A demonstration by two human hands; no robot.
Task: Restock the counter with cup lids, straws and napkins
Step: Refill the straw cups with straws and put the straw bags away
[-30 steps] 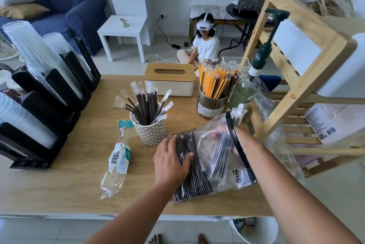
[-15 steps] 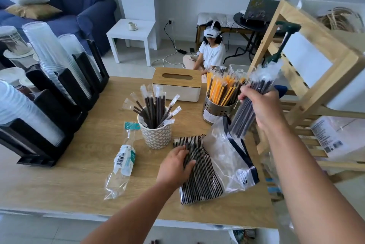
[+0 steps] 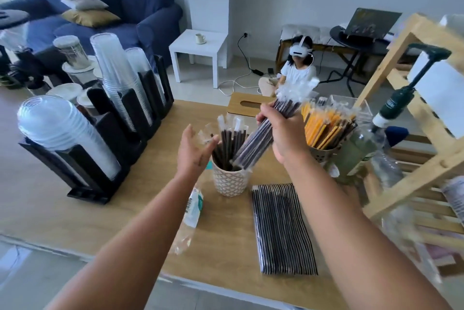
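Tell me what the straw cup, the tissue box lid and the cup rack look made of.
Straw cup: looks like glazed ceramic, cream with an embossed diamond pattern, though moulded plastic is possible. Tissue box lid: light wood or bamboo, matte, visibly warm grained colour with a cut slot. Cup rack: black, probably plastic or acrylic panels, smooth with a slight sheen.

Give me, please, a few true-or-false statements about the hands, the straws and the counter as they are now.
1. The right hand holds a bundle of dark straws tilted into the patterned cup. True.
2. The left hand has a closed grip on the cup. False: it is open beside the cup.
3. The striped napkins lie flat on the counter. True.
4. The metal holder contains only dark straws. False: mostly orange-yellow ones.
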